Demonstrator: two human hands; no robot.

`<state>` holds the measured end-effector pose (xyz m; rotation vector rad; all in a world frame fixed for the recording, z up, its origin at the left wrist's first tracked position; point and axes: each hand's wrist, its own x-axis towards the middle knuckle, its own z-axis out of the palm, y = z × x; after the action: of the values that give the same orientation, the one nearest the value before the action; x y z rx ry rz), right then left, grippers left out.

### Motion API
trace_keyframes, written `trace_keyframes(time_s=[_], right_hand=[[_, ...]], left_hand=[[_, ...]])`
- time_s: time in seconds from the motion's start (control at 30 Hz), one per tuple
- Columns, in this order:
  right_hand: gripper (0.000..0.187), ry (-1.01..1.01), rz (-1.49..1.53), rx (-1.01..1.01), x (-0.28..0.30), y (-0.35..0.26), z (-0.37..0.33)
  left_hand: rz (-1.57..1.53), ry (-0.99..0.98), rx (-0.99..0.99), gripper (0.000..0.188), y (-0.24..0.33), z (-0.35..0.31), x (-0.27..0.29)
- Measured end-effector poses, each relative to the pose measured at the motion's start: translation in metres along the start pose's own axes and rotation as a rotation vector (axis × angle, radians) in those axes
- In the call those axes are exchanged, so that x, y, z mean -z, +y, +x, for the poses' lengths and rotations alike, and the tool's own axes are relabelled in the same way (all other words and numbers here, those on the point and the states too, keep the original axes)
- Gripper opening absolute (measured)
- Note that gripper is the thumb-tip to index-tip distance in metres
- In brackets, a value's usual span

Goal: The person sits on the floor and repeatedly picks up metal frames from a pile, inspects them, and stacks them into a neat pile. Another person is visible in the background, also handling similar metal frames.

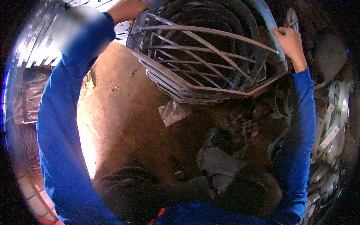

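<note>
A stack of grey metal frames point(180, 87) with angular rims and crossed rods stands in front of me at the top. Curved metal bands point(268, 18) arch over its far side and come down at its right. My right hand point(290, 43) is closed on the band at the right end, its thumb lying on the metal. My left hand point(129, 10) is at the stack's upper left corner, beside a flat end plate. The fingers of that hand are mostly out of sight at the picture's top edge.
A clear plastic scrap point(172, 113) lies on the brown floor point(112, 93) below the stack. Bundles of pale metal strips point(332, 131) are piled along the right. More shiny strips point(35, 45) stand at the upper left. My bent legs and shoe point(221, 159) are below.
</note>
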<state>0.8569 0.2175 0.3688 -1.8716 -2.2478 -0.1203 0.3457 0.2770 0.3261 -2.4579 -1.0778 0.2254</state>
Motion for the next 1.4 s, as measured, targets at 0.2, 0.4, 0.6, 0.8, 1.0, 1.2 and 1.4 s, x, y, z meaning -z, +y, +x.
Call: trace_keyframes(time_s=[0.2, 0.4, 0.6, 0.8, 1.0, 1.2, 1.4], right_hand=[[0.051, 0.051, -0.048, 0.001, -0.009, 0.022, 0.011], [0.062, 0.290, -0.098, -0.119, 0.026, -0.034, -0.026], [0.036, 0.582, 0.342, 0.273, 0.048, -0.133, -0.114], [0.017, 0.027, 0.870, 1.033, -0.006, -0.276, -0.167], [0.011, -0.649, 0.624, 0.801, -0.079, -0.356, -0.219], [0.021, -0.764, 0.460, 0.689, -0.140, -0.364, -0.250], [0.031, -0.082, 0.008, 0.749, -0.108, -0.372, -0.232]], left_hand=[[-0.125, 0.100, -0.072, 0.033, 0.006, 0.009, -0.011], [-0.469, 0.191, 0.643, 0.039, 0.080, -0.084, 0.113], [-0.660, -0.234, 0.658, 0.028, 0.164, -0.306, 0.060], [-1.210, -0.513, 1.263, 0.045, 0.342, -0.470, 0.030], [-1.316, -0.253, 1.657, 0.049, 0.424, -0.481, 0.006], [-1.523, -0.310, 1.424, 0.044, 0.418, -0.478, -0.030], [-1.588, 0.076, 1.522, 0.029, 0.426, -0.460, -0.021]])
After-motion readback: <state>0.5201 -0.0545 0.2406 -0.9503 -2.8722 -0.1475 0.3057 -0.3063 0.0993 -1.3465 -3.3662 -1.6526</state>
